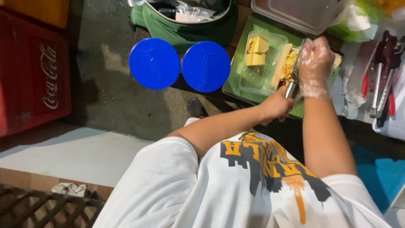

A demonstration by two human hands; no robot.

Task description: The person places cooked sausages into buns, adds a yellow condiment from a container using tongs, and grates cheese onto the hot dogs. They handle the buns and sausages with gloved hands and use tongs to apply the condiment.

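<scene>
Between both hands, on the green cutting board (241, 86): flat metal grater (295, 67), long axis running from near handle up and away. Left hand (276, 105), bare, clenched round the handle. Right hand (315, 67), in clear plastic glove, just beyond, pressing food on the blade; grip unclear. Left of it: clear plastic tray (261, 63) of yellow cheese blocks (257, 50)

We see two round blue lids (154, 63) lying side by side, nearly touching, on dark ground. Behind them sits a green bag (185, 25) with crumpled plastic inside. At the far left stands a red crate (31, 71). Along the top right edge we find a clear lidded container (295, 12). At the right edge, red-handled tongs (379, 80) lie together on a white surface. A pale tiled ledge (71, 154) runs across the lower left.
</scene>
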